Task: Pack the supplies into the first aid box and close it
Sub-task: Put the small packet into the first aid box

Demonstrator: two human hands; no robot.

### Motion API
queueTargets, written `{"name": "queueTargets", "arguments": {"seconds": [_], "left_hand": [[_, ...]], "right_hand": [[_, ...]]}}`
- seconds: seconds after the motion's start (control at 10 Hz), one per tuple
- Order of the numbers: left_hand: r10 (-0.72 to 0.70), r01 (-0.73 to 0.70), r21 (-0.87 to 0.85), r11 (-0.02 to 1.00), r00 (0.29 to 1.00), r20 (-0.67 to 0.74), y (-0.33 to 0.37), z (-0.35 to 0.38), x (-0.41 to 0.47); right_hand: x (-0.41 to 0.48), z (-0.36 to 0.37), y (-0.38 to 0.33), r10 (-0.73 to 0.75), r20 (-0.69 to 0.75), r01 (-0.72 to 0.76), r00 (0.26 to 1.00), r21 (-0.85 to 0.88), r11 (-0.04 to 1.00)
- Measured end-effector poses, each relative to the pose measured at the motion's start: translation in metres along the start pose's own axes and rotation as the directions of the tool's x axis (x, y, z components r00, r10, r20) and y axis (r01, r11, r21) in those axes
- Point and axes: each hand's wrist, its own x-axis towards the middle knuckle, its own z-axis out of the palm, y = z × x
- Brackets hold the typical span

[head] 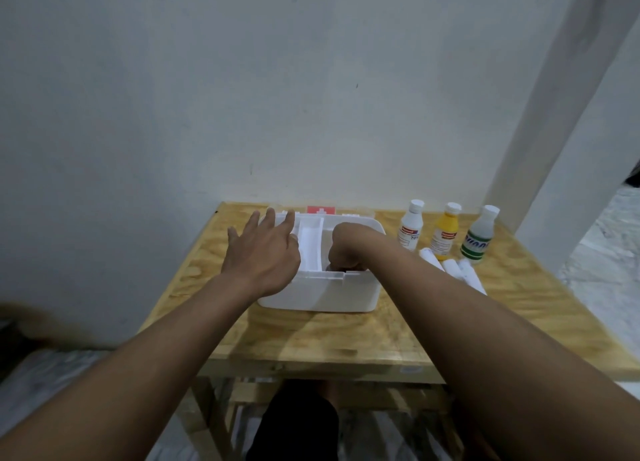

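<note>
A white first aid box [322,292] stands open on the wooden table [346,336], its lid with a red cross label [320,210] tipped back toward the wall. My left hand [263,249] rests with straight fingers on the box's left rim. My right hand [346,249] reaches down inside the box with fingers curled; what it holds is hidden. To the right of the box stand three bottles: a white one [411,230], a yellow one [445,231] and a clear one with a green label [479,235]. White rolls [460,270] lie in front of them.
A white inner tray [311,242] sits in the left half of the box. The table stands against a white wall, with a white pillar [540,149] at the right. My dark-clothed knee [298,422] shows under the table's front edge.
</note>
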Motion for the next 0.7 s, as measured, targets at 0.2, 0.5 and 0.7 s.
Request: {"name": "queueTargets", "arguments": {"seconds": [0.2, 0.5, 0.7], "left_hand": [[0.008, -0.008, -0.002, 1.000, 1.000, 0.010, -0.003, 0.001, 0.001], [0.009, -0.009, 0.013, 1.000, 1.000, 0.027, -0.002, -0.001, 0.000], [-0.006, 0.005, 0.009, 1.000, 0.992, 0.129, 0.000, -0.010, 0.006]], "right_hand": [[0.004, 0.003, -0.004, -0.003, 0.031, 0.000, 1.000, 0.086, 0.996], [0.001, -0.001, -0.002, 0.000, 0.066, -0.015, 0.998, 0.228, 0.974], [-0.013, -0.015, 0.005, 0.031, -0.106, -0.002, 0.994, 0.263, 0.965]]}}
